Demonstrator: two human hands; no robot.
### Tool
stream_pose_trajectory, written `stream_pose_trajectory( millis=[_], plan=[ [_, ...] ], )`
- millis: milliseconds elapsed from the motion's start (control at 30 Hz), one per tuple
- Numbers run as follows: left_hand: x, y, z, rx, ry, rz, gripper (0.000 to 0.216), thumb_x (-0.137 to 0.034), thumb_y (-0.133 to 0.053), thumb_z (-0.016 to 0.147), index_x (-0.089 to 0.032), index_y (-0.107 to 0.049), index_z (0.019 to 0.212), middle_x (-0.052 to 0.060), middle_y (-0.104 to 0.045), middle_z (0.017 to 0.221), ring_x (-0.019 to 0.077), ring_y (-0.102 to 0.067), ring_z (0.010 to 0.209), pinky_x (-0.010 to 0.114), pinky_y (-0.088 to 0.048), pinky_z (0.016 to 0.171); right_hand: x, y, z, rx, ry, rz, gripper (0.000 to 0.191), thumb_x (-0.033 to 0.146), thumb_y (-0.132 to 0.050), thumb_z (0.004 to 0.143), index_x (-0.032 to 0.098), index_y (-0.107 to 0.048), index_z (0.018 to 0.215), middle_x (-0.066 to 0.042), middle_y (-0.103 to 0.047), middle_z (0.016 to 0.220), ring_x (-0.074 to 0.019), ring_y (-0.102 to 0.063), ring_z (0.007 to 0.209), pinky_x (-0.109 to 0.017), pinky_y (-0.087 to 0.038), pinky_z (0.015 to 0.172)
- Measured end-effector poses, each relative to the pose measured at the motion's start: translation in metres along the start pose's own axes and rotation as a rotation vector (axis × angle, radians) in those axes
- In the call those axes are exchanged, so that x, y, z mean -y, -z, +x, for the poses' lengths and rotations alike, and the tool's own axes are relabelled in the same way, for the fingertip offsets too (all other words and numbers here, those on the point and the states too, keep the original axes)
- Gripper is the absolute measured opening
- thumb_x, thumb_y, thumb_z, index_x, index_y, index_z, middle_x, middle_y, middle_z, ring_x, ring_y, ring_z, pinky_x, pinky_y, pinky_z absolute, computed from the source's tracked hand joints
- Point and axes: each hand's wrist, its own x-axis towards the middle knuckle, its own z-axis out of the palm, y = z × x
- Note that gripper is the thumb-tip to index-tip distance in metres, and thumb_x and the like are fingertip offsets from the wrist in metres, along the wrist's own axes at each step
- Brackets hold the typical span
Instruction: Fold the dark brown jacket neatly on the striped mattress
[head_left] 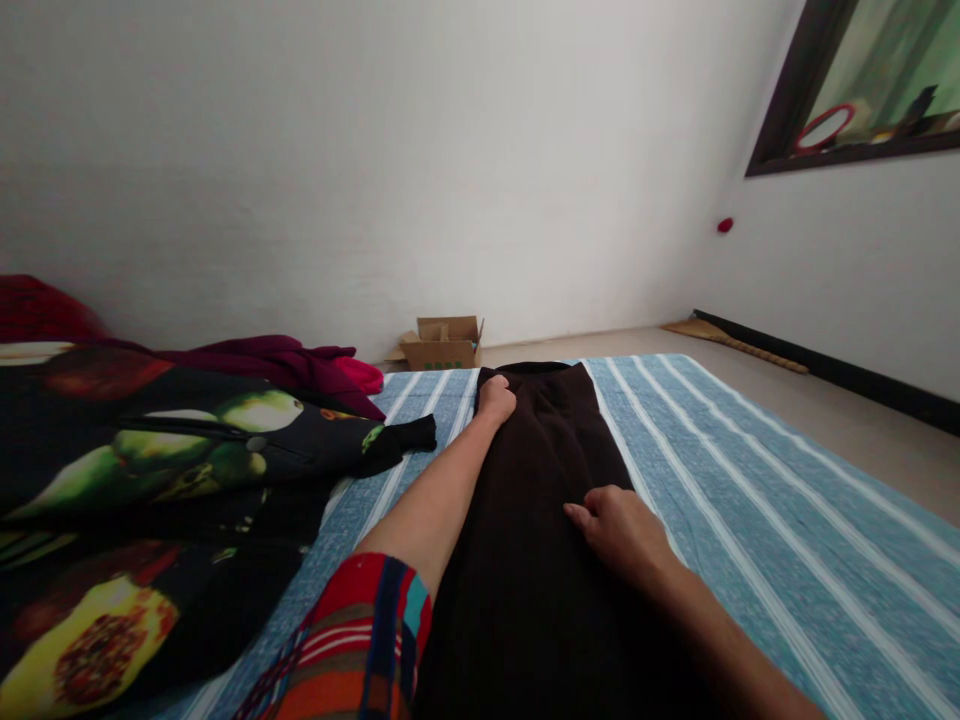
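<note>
A dark brown garment [540,520] lies lengthwise on a blue striped sheet [750,520]. My left hand [496,398] reaches far out and its closed fingers grip the garment's far left corner. My right hand [619,530] rests nearer to me at the garment's right edge, fingers curled and pinching the cloth. A striped red, blue and teal sleeve [360,640] covers my left upper arm.
A black blanket with a fruit print [150,480] is heaped at the left, with maroon and pink clothes [285,362] on top. A small cardboard box [442,343] stands by the white wall. Bare floor [825,400] runs along the right, under a dark-framed window [862,90].
</note>
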Motion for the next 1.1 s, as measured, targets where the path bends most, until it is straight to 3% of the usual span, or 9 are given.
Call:
stream_pose_trajectory(
  millis=[100, 200, 333, 433, 500, 600, 800, 900, 1100],
  plan=[
    [-0.003, 0.008, -0.006, -0.044, -0.11, 0.124, 0.018, -0.012, -0.055, 0.08, -0.018, -0.063, 0.095, 0.007, -0.063, 0.102, 0.0228, -0.053, 0.107, 0.035, -0.038, 0.094, 0.001, 0.003, -0.005, -0.024, 0.0, -0.073, 0.034, 0.043, -0.044, 0.086, 0.019, -0.065, 0.073, -0.01, -0.067, 0.075, -0.0218, -0.064, 0.07, -0.027, -0.037, 0.053],
    [-0.006, 0.019, -0.017, -0.016, -0.235, 0.21, 0.023, -0.011, -0.049, 0.078, -0.02, -0.064, 0.094, 0.004, -0.065, 0.103, 0.0211, -0.054, 0.105, 0.03, -0.037, 0.095, 0.004, 0.01, -0.013, -0.116, 0.034, -0.155, 0.027, 0.037, -0.044, 0.087, 0.019, -0.063, 0.08, -0.008, -0.066, 0.075, -0.0211, -0.063, 0.07, -0.027, -0.04, 0.055],
    [-0.002, 0.022, -0.036, 0.13, -0.382, 0.296, 0.026, -0.019, -0.045, 0.083, -0.022, -0.063, 0.101, 0.001, -0.064, 0.112, 0.0168, -0.055, 0.108, 0.023, -0.035, 0.096, 0.013, 0.008, -0.026, -0.295, 0.421, -0.142, 0.023, 0.028, -0.045, 0.087, 0.019, -0.06, 0.102, -0.01, -0.063, 0.104, -0.0231, -0.059, 0.097, -0.033, -0.045, 0.079],
    [0.008, 0.014, -0.046, 0.222, -0.419, 0.359, 0.03, -0.027, -0.042, 0.086, -0.021, -0.059, 0.11, 0.003, -0.06, 0.122, 0.0166, -0.051, 0.116, 0.022, -0.032, 0.099, 0.015, -0.01, -0.032, -0.273, 0.64, -0.106, 0.051, 0.04, -0.051, 0.085, 0.015, -0.045, 0.129, -0.016, -0.043, 0.136, -0.0283, -0.038, 0.126, -0.043, -0.034, 0.1],
    [0.016, 0.006, -0.048, 0.255, -0.424, 0.399, 0.033, -0.03, -0.04, 0.088, -0.021, -0.056, 0.115, 0.004, -0.055, 0.128, 0.0161, -0.046, 0.121, 0.024, -0.029, 0.102, 0.012, -0.024, -0.033, -0.179, 0.613, -0.119, 0.068, 0.052, -0.048, 0.084, 0.011, -0.036, 0.137, -0.019, -0.031, 0.144, -0.0309, -0.027, 0.133, -0.046, -0.029, 0.105],
    [0.022, 0.0, -0.047, 0.283, -0.43, 0.455, 0.035, -0.032, -0.037, 0.09, -0.02, -0.051, 0.12, 0.006, -0.047, 0.136, 0.0152, -0.039, 0.127, 0.026, -0.024, 0.105, 0.008, -0.037, -0.031, -0.061, 0.546, -0.135, 0.075, 0.061, -0.035, 0.085, 0.011, -0.029, 0.141, -0.02, -0.023, 0.146, -0.0314, -0.018, 0.135, -0.048, -0.024, 0.107],
    [0.008, 0.016, -0.059, 0.256, -0.41, 0.55, 0.037, -0.034, -0.032, 0.092, -0.02, -0.047, 0.123, 0.009, -0.039, 0.142, 0.0188, -0.031, 0.132, 0.036, -0.021, 0.107, 0.009, -0.029, -0.034, -0.056, 0.516, -0.155, 0.077, 0.064, -0.031, 0.085, 0.012, -0.028, 0.141, -0.018, -0.022, 0.147, -0.0306, -0.017, 0.136, -0.047, -0.022, 0.108],
    [-0.004, 0.032, -0.092, 0.271, -0.436, 0.58, 0.039, -0.035, -0.033, 0.091, -0.019, -0.047, 0.124, 0.01, -0.038, 0.142, 0.0191, -0.03, 0.132, 0.037, -0.022, 0.107, 0.013, -0.023, -0.051, -0.107, 0.555, -0.153, 0.076, 0.064, -0.032, 0.085, 0.012, -0.031, 0.14, -0.018, -0.026, 0.145, -0.0303, -0.02, 0.135, -0.047, -0.021, 0.109],
    [-0.002, 0.063, -0.202, 0.374, -0.467, 0.609, 0.046, -0.038, -0.03, 0.091, -0.019, -0.041, 0.131, 0.009, -0.034, 0.145, 0.0185, -0.025, 0.135, 0.039, -0.019, 0.108, 0.022, -0.027, -0.11, -0.165, 0.647, -0.129, 0.073, 0.063, -0.031, 0.085, 0.012, -0.037, 0.137, -0.017, -0.03, 0.144, -0.0293, -0.023, 0.134, -0.045, -0.023, 0.109]
  ],
)
